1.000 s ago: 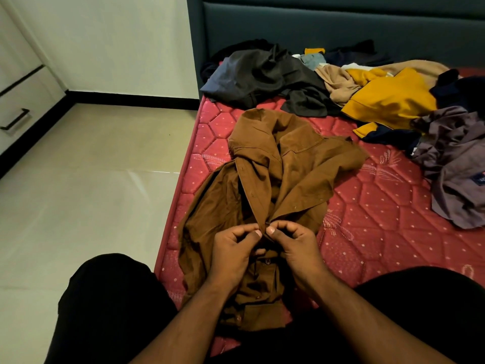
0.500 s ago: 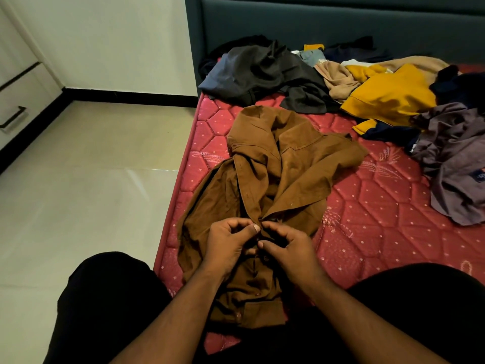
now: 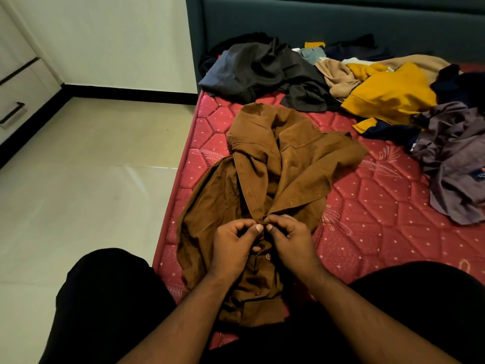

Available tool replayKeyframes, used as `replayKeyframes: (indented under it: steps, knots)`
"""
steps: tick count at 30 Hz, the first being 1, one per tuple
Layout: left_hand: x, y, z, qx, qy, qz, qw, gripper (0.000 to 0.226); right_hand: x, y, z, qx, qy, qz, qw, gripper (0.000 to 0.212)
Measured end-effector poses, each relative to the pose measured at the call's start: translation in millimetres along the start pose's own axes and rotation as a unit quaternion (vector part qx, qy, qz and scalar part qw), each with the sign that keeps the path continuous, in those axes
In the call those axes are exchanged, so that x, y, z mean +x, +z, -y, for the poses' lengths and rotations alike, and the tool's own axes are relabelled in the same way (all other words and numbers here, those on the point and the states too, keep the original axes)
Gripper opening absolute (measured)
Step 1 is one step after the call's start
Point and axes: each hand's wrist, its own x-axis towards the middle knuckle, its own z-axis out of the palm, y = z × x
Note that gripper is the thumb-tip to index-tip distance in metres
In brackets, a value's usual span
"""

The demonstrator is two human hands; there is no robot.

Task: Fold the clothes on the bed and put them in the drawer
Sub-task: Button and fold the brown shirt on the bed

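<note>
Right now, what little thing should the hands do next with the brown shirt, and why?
Probably finish fastening the button they are working on. Both the left hand and the right hand pinch the front edges of the brown shirt together at one spot, a button just below looks done up, and above the hands the front gapes open. Folding likely goes more neatly once it is closed.
</note>
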Motion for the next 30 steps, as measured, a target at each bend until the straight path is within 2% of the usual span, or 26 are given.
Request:
replayKeyframes:
  steps: [2, 4, 6, 8, 11, 13, 16, 19, 21, 23, 24, 26, 28, 30]
  knots:
    - [2, -2, 1, -0.007, -0.006, 0.006, 1.000, 0.010, 2, -3, 5, 0.123, 0.077, 0.053, 0.988, 0.015]
    - [5, -3, 1, -0.020, -0.004, 0.024, 1.000, 0.009, 3, -7, 11, 0.246, 0.152, 0.093, 0.953, 0.012]
    - [5, -2, 0, -0.019, 0.006, 0.029, 0.999, 0.009, 3, -9, 14, 0.305, 0.189, 0.092, 0.929, 0.012]
    - [2, 2, -1, -0.011, 0.013, 0.012, 1.000, 0.010, 0, -6, 16, 0.311, 0.192, 0.086, 0.927, 0.013]
    - [-1, 6, -2, -0.014, 0.007, -0.035, 0.999, 0.009, -8, -1, 14, 0.204, 0.124, 0.052, 0.970, 0.014]
    - [1, 4, -3, -0.017, 0.008, -0.053, 0.998, 0.008, -7, -1, 7, 0.056, 0.011, 0.021, 0.998, 0.016]
    - [1, 4, -4, -0.013, 0.012, -0.044, 0.999, 0.010, -2, -3, -4, -0.146, -0.138, 0.001, 0.980, 0.014]
    - [-1, 8, 0, -0.003, 0.002, -0.054, 0.999, 0.012, 1, -4, -2, -0.226, -0.181, -0.011, 0.957, 0.018]
    - [-1, 10, 2, -0.014, -0.014, -0.049, 0.999, 0.014, 1, -4, -3, -0.218, -0.179, -0.012, 0.959, 0.017]
    - [-1, 10, 2, -0.037, -0.037, -0.036, 0.998, 0.014, -1, -2, 1, -0.120, -0.098, -0.002, 0.988, 0.014]
    - [-1, 10, 1, -0.047, -0.043, -0.033, 0.997, 0.015, -1, -2, 7, -0.012, -0.015, 0.015, 1.000, 0.012]
    - [-1, 11, 1, -0.049, -0.047, -0.031, 0.997, 0.018, -5, -4, 18, 0.186, 0.122, 0.058, 0.973, 0.011]
    - [0, 11, 1, -0.049, -0.046, -0.026, 0.997, 0.022, -8, -5, 24, 0.236, 0.168, 0.087, 0.953, 0.009]
    - [-1, 10, 1, -0.036, -0.039, -0.001, 0.999, 0.020, -7, -6, 24, 0.227, 0.164, 0.123, 0.952, 0.014]
